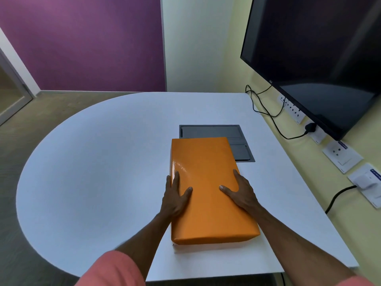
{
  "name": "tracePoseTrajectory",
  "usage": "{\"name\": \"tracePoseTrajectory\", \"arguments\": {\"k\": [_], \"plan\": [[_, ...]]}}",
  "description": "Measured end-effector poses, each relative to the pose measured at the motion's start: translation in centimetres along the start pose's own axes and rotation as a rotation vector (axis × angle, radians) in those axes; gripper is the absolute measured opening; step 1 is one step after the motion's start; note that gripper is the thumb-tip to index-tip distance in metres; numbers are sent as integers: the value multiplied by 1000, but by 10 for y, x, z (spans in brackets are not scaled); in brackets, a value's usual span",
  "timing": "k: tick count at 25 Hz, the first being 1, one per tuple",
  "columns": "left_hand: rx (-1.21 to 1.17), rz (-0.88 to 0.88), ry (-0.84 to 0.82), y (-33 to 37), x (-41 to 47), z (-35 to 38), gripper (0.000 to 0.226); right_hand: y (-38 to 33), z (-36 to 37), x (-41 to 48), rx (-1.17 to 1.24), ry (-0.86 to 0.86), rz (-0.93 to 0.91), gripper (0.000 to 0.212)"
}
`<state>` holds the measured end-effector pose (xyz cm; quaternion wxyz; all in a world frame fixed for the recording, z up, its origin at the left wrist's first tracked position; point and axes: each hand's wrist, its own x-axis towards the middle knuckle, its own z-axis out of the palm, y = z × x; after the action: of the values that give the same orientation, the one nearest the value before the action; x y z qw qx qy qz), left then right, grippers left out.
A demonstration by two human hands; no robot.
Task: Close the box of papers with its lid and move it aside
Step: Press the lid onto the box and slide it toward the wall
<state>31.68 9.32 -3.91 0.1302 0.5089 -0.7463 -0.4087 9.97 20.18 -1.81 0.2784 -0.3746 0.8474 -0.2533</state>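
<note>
Fingers of the left hand lay spread along the left edge of an orange lid, thumb on top, while the right hand mirrored them on the right edge, its fingers curling down over the side. Both hands pressed flat against the lid and partly wrapped its edges, not clenched. Whether they truly gripped it or only pushed down could not be told.

That lid covered the box of papers almost entirely; only a pale sliver of the box showed beneath the near left corner. No papers were visible. It sat on a white bench with a rounded left end, right of centre and close to the person. Its far end overlapped a grey hatch set flush into the bench.

Farther out, a dark screen hung on the pale yellow wall at right, above wall sockets and trailing black cables.

Judging by the pose, the closing step looked nearly done, with the lid being seated. Next would likely come a firm hold on both sides, then a slide or lift toward open bench, probably leftward, away from the cables.
</note>
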Motion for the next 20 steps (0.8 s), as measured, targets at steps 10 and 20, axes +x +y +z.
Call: {"name": "tracePoseTrajectory", "arguments": {"k": [10,20], "plan": [[-17,24,12,12,-8,-16,84,-13,-2,-14,89,71,19,98],[-22,118,-11,78,5,-9,85,-8,-69,-10,112,177,6,98]]}}
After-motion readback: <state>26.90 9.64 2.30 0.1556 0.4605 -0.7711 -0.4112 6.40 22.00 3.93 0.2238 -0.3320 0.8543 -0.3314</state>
